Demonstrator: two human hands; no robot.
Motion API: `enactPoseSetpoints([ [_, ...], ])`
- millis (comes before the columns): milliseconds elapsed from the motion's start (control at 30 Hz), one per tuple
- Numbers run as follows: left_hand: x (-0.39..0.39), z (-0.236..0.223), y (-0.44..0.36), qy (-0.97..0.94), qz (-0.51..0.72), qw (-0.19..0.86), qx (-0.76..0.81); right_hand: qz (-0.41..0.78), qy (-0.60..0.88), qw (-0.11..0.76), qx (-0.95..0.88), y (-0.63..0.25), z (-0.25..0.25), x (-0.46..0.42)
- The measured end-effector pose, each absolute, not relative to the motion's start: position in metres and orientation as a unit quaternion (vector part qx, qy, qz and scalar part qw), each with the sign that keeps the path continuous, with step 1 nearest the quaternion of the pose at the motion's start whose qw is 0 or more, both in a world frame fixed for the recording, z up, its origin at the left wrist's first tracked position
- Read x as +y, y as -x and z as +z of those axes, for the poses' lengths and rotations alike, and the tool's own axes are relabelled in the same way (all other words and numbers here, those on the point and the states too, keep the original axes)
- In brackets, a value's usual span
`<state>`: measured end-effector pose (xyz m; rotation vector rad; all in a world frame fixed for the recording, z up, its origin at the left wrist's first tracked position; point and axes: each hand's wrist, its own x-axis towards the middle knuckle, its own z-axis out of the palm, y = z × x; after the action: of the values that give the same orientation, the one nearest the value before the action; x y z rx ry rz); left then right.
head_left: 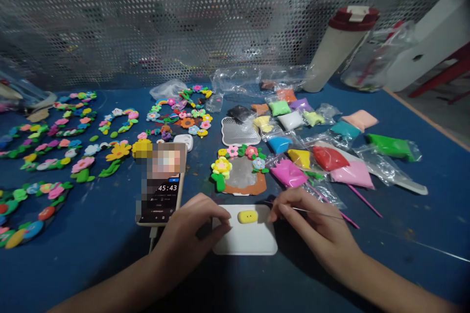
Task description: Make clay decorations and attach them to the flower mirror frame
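- A small yellow oval clay piece with two little holes (247,216) is being kept on a white rectangular pad (257,245), near the pad's upper edge, with its long axis lying from left to right.
- A thin metal needle (312,213) is being pinched by the fingers (279,210) of the right hand (312,230), which are closed on it. The needle is being held nearly level, and the yellow piece is lying to the left of these fingers.
- The left hand (185,237) is being rested at the pad's left side. Its curved fingers (220,215) are being kept just beside the yellow piece, slightly nearer than the right fingers, without touching it. Whether anything is being held under them cannot be told.
- A clay flower frame with a brown border (249,188) is being left just beyond the pad, and a smartphone (161,200) is being left beside the left hand, both on the blue surface (91,264).
- Bagged coloured clay (328,158) is being kept further to the right.
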<state>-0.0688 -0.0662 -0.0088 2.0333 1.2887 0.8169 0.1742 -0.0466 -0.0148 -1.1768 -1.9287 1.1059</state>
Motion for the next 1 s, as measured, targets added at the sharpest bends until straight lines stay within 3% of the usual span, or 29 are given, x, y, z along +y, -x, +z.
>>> enactPoseSetpoints([
  [633,-0.063,-0.009,0.069,-0.759,0.322,0.294,0.483,0.185,0.345,0.235,-0.890,-0.192,-0.013,-0.029],
  [1000,-0.058,-0.013,0.077,-0.781,0.310,0.181,0.511,0.137,0.349,0.196,-0.906,-0.194,-0.015,-0.030],
])
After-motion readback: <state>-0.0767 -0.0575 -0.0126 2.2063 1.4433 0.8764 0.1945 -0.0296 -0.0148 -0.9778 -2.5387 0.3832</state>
